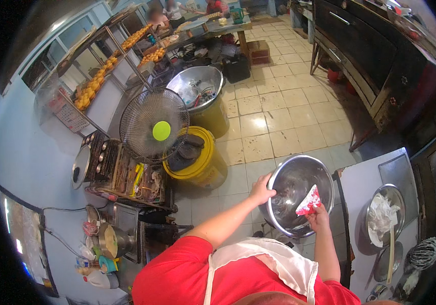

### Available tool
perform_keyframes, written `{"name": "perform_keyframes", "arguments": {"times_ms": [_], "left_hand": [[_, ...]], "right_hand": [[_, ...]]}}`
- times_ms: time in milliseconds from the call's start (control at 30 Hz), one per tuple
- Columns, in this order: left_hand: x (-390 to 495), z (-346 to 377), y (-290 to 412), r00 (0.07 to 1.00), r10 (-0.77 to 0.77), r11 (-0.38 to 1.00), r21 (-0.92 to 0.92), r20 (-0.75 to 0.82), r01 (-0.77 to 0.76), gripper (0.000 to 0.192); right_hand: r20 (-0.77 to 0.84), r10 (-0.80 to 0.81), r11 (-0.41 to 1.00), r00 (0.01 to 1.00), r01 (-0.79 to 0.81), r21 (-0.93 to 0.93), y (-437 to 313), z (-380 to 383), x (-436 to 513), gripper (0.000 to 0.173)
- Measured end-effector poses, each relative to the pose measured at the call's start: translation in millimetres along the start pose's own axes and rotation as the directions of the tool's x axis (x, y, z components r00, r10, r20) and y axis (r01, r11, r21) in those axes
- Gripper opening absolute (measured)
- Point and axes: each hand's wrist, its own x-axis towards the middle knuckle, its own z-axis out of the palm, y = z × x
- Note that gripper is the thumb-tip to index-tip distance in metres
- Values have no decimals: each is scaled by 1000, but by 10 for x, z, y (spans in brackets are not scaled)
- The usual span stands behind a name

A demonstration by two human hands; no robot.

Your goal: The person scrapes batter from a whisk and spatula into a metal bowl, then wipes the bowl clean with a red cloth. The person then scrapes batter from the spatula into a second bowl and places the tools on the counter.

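My left hand (262,190) grips the near-left rim of a deep stainless steel mixing bowl (284,183), which tilts in front of my apron. Thumb and fingers of my right hand (319,218) pinch a red, roughly triangular scraper (309,201) inside the bowl. White cream-like residue coats much of the scraper, and whitish smears streak the bowl's inner wall. Whether the scraper's edge touches the metal cannot be seen. To the right, a second metal bowl (401,202) sits on a white-topped table; it contains white cream (382,217) and a long pale-handled utensil (390,255).
A cream-coated wire whisk (425,253) lies at the far right. Ahead-left stand a fan (155,126), a yellow lidded drum (210,171) and a large metal basin (198,82). Bread rolls (96,84) line a rack. A dark oven (355,45) stands right; people work at the back table.
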Motion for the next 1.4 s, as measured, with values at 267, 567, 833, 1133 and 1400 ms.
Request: {"name": "perform_keyframes", "arguments": {"times_ms": [267, 567, 833, 1133, 1400], "left_hand": [[226, -285, 331, 980, 172, 982, 58, 100, -178, 73], [521, 69, 708, 972, 221, 920, 313, 79, -235, 52], [776, 341, 788, 940, 276, 861, 385, 198, -334, 46], [704, 476, 949, 913, 352, 813, 416, 205, -407, 50], [922, 558, 797, 902, 366, 790, 435, 230, -432, 52]], "right_hand": [[-15, -34, 999, 999, 34, -29, -61, -211, -67, 34], [-38, -58, 974, 998, 49, -223, -72, -374, -67, 41], [15, -255, 791, 967, 217, -572, -154, -593, 165, 33], [35, 87, 339, 996, 4, -941, 45, -658, 630, 41], [-2, 367, -293, 930, 114, -949, 466, -536, 916, 41]]}}
